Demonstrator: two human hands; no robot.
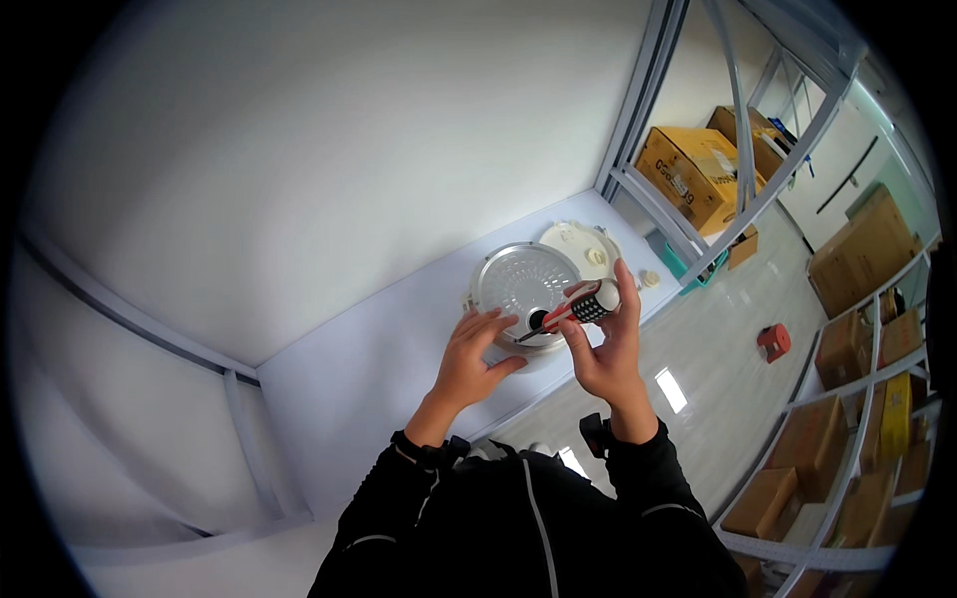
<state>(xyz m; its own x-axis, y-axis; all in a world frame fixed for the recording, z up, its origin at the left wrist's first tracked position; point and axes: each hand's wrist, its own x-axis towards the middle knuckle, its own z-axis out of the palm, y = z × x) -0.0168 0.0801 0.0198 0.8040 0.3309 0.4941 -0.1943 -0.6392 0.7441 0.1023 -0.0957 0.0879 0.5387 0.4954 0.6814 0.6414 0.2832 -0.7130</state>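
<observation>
My right hand (610, 354) is closed around the red, black and white handle of a screwdriver (581, 307). Its dark shaft slants down to the left, and the tip is over the near rim of a round silver lid-like part (513, 279) with a dimpled or slotted face. A dark round spot shows near that rim, beside the shaft. At the part's near left edge is my left hand (467, 361), thumb and fingers apart, the fingertips at the rim. Just behind to the right lies a white round plastic cover (571, 237) with a small cream knob-like piece (595, 256) on it.
A small cream piece (650, 279) sits by the right edge of the white table (379, 334). Grey metal posts (638, 100) rise behind. Cardboard boxes (688, 174), a teal crate (688, 267), a red object (774, 342) on the floor and loaded shelves (847, 409) stand right.
</observation>
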